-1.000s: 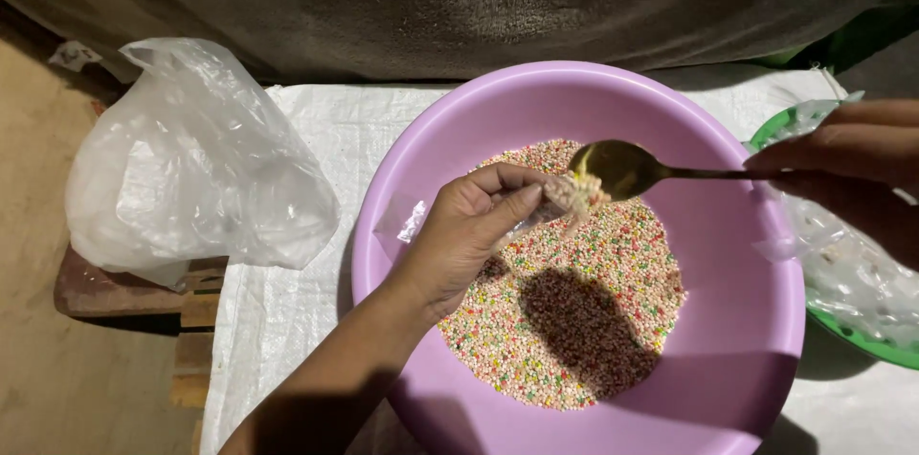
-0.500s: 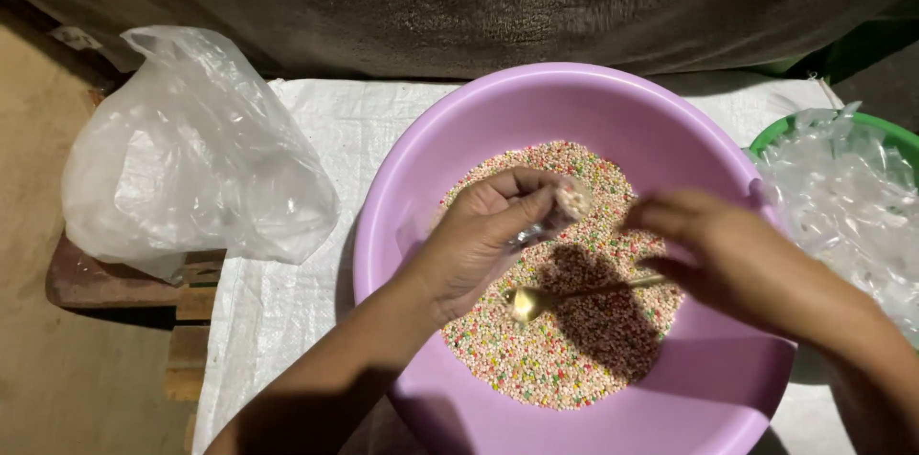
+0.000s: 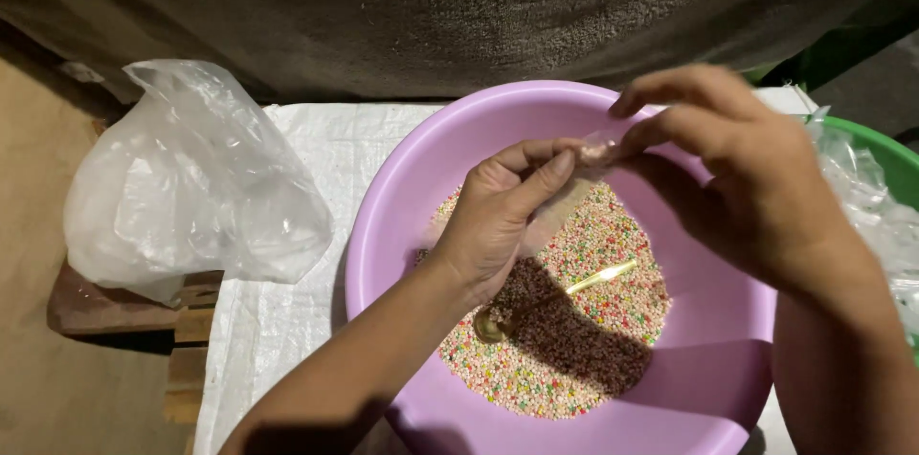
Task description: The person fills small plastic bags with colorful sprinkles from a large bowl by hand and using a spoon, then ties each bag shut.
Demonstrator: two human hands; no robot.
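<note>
Both hands are up over the purple basin (image 3: pixel 402 216), pinched on the same small clear bag (image 3: pixel 595 151). The left hand (image 3: pixel 493 225) grips it from below, and the right hand (image 3: pixel 737 163) nips the top edge with fingertips, probably to keep the mouth steady so nothing spills outside. Under them the basin holds a bed of tiny multicoloured beads (image 3: pixel 584 321), with a gold spoon (image 3: pixel 574 288) lying loose on the pile, so neither hand holds it. A crumpled plastic bag (image 3: pixel 191 187) sits far left on the white cloth (image 3: pixel 287 321); a green tub (image 3: pixel 885 163) peeks in on the right.
</note>
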